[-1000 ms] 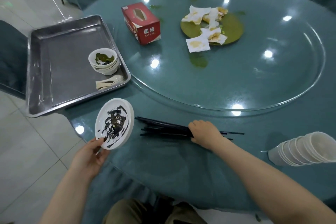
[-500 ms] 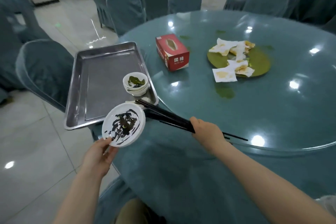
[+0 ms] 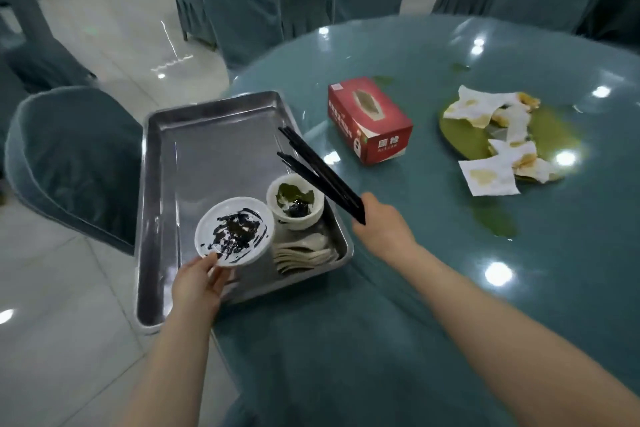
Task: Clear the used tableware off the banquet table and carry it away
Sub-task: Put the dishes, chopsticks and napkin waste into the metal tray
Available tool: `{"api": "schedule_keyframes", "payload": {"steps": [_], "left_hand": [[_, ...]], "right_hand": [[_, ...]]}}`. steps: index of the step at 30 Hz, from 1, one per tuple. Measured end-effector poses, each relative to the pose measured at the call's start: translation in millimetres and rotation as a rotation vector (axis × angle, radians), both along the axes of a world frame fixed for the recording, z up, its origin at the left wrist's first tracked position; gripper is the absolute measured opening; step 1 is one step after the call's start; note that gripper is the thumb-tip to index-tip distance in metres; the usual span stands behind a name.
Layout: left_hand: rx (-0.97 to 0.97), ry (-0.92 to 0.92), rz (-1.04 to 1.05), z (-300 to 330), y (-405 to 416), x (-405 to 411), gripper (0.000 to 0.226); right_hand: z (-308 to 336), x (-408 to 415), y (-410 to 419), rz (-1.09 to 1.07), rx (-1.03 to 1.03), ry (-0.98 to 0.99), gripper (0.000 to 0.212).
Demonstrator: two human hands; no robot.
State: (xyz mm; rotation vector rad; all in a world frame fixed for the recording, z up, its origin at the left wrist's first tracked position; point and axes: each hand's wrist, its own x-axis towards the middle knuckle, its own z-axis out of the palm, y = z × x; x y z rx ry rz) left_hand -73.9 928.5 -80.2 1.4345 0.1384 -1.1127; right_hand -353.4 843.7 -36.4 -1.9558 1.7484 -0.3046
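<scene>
Left hand (image 3: 197,284) pinches the plate (image 3: 234,232), right hand (image 3: 382,229) grips chopsticks (image 3: 318,173) over the tray (image 3: 166,218); the loose bundle could scatter.

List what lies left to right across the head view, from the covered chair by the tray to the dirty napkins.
Covered chair → metal tray → left hand holding the smeared plate → bowl of scraps → right hand gripping the black chopsticks → red tissue box → stained napkins.
</scene>
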Motion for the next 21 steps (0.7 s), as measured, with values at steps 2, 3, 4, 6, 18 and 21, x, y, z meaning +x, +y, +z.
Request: {"api": "schedule_keyframes", "payload": {"steps": [2,3,4,6,18,21], "left_hand": [[0.018,0.012,0.013,-13,-25,15,0.035],[0.035,0.007,0.021,-20,-37,22,0.036],[0.053,-0.007,0.019,-26,-49,28,0.036],[0.066,-0.037,0.006,-38,-70,37,0.033],[0.214,-1.083,-0.542,-79,-144,95,0.030],[0.261,-1.030,-0.613,-79,-144,98,0.045]], "right_hand": [[1,21,-24,-0.013,0.039,-0.040,0.020],[1,32,-37,-0.011,0.048,-0.046,0.019],[2,43,-50,-0.006,0.049,-0.039,0.020],[3,65,-75,0.011,0.046,-0.004,0.020],[-12,171,-211,0.041,0.136,0.014,0.020],[-20,191,-234,0.049,0.164,0.134,0.023]]}}
